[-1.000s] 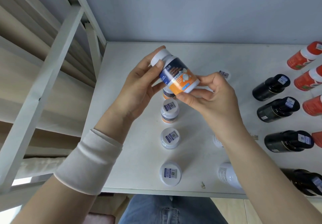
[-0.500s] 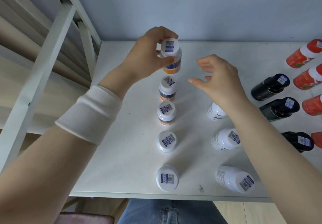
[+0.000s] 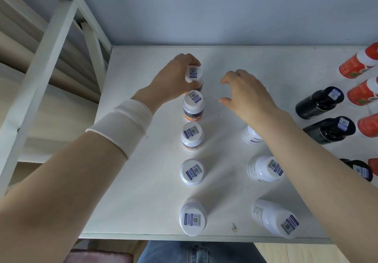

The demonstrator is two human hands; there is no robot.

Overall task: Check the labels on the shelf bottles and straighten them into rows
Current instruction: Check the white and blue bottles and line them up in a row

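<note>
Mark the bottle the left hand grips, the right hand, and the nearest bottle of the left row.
Held bottle [image 3: 193,73]: head view, on its white cap.
Right hand [image 3: 245,93]: head view, on the back of the hand.
Nearest left-row bottle [image 3: 192,219]: head view, on its cap sticker.

A bare lane of shelf [image 3: 223,181] runs near to far between the left bottle column [image 3: 191,136] and the white bottles [image 3: 263,168]; the right hand [image 3: 245,93] hovers over its far end. The left hand [image 3: 173,78], gripping the far bottle [image 3: 194,74], and its forearm cross the bare left strip. Black bottles [image 3: 319,103] and red bottles [image 3: 356,66] crowd the right.
</note>
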